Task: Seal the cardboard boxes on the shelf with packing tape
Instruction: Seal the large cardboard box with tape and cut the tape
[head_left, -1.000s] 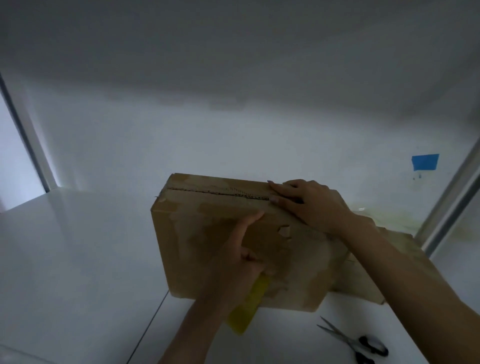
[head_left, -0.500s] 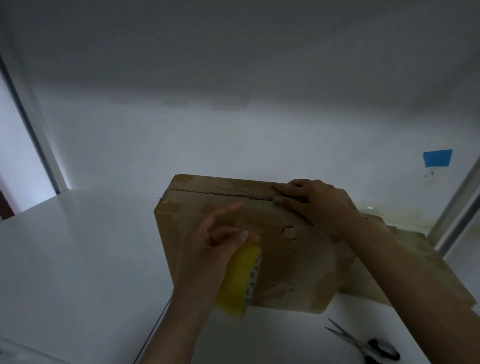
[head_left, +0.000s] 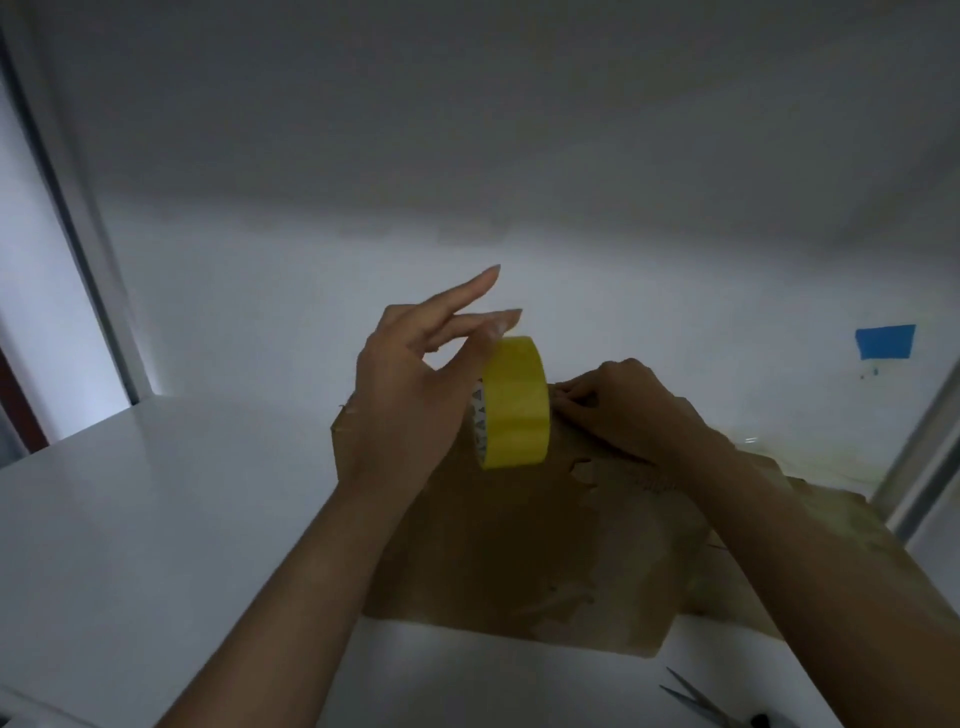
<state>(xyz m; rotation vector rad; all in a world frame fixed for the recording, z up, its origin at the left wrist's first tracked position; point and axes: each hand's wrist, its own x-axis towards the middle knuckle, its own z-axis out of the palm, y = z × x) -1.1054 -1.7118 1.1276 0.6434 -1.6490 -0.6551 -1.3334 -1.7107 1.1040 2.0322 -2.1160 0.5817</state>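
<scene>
A worn brown cardboard box (head_left: 545, 545) stands on the white shelf (head_left: 156, 519). My left hand (head_left: 415, 395) holds a yellow roll of packing tape (head_left: 514, 402) above the box's top edge, thumb hidden behind the roll, two fingers stretched out over it. My right hand (head_left: 628, 405) presses its curled fingers on the box's top seam just right of the roll. A second cardboard box (head_left: 831, 525) lies behind at the right, partly hidden by my right forearm.
Scissors (head_left: 717, 709) lie on the shelf at the bottom right edge. A blue piece of tape (head_left: 885, 341) sticks to the back wall. Metal shelf posts (head_left: 78, 218) stand at left and right (head_left: 919, 457). An upper shelf hangs overhead.
My left hand has lifted the yellow tape roll from the box's front face up to its top edge. The right hand has stayed on the top seam.
</scene>
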